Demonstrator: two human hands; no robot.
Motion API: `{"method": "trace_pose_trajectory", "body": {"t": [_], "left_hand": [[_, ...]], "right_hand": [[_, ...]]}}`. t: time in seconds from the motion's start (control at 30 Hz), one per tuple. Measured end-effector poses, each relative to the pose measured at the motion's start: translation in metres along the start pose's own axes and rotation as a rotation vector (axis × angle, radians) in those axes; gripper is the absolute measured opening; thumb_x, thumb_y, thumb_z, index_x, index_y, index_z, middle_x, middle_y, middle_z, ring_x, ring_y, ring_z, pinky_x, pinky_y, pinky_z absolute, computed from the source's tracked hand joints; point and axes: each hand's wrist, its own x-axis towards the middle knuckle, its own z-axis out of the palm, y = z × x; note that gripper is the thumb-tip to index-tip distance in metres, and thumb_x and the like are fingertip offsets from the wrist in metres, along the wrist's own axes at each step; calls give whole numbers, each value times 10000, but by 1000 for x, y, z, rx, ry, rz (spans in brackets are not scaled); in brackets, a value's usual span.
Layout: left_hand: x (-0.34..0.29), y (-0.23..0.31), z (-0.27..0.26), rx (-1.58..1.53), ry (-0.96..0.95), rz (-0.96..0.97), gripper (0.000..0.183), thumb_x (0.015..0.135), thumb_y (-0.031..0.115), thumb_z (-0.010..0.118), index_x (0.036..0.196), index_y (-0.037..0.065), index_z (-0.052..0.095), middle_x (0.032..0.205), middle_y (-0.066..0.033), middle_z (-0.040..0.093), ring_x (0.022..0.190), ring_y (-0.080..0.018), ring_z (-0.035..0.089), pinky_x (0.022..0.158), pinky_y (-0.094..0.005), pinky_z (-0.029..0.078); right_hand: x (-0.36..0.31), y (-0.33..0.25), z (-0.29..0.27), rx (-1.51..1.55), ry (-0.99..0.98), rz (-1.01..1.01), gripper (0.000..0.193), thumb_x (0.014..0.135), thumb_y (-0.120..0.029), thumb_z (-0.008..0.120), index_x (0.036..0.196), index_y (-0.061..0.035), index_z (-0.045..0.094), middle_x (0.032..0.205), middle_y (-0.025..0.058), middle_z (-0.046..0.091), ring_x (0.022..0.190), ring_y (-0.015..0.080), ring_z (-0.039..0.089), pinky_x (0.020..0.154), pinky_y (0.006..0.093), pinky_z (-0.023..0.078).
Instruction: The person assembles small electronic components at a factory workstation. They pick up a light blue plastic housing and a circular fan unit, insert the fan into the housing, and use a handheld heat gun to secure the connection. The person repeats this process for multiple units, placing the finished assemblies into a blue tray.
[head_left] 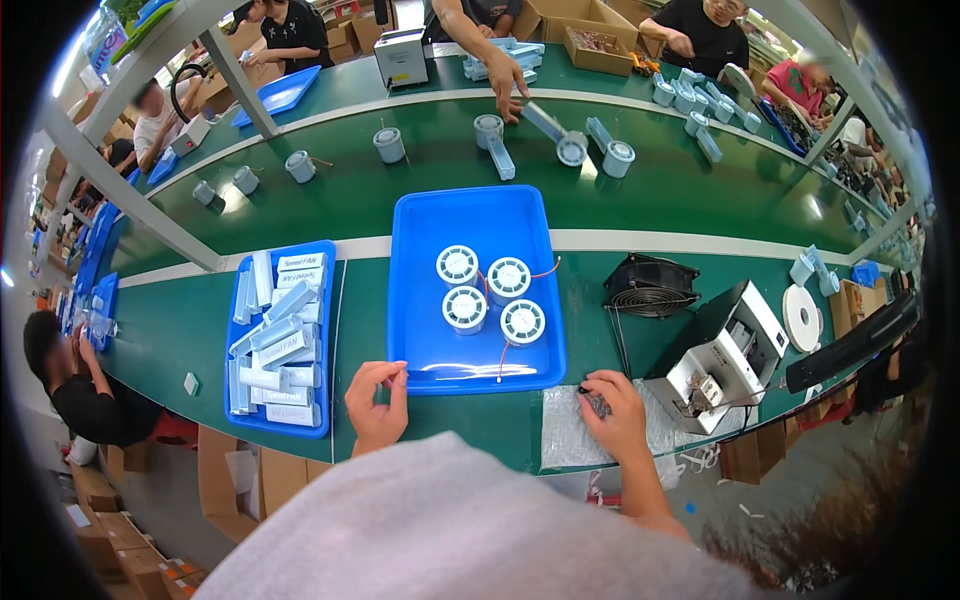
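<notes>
In front of me lies a blue tray (420, 345) with several round white-and-pale-blue fan units (464, 309), some trailing thin red wires. My left hand (376, 408) is at the tray's near left corner, its fingers curled and thumb brought to the fingertips; anything pinched there is too small to make out. Over a sheet of bubble wrap (565, 440), my right hand (617, 415) is closed, with a small dark piece (584, 391) at its fingertips whose kind I cannot tell.
Left of the tray stands another blue tray (236, 425) full of pale-blue plastic housings (287, 348). At right are a black fan (651, 287), a white-and-black machine (722, 360) and a white reel (801, 318). Beyond, a green conveyor (345, 205) carries fan units; a co-worker's hand (505, 80) reaches over it.
</notes>
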Motion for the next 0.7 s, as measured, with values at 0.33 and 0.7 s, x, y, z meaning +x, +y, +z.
{"method": "trace_pose_trajectory", "body": {"t": [0.33,0.7], "left_hand": [[0,-8,1,-6,-13,-6,163,859,-81,684,998,-2,715,867,-119,690,697,-174,606,611,-271,465],[5,-9,1,-8,-2,5,149,872,-83,672,994,-4,702,889,-125,698,702,-177,607,610,-270,467]], "right_hand": [[0,1,-3,-12,11,-77,291,749,-6,795,1023,-48,706,1098,83,669,819,176,684,679,286,521],[3,-6,-7,80,-28,-3,285,764,-18,786,1036,-46,706,1093,105,668,847,226,698,747,326,562]]}}
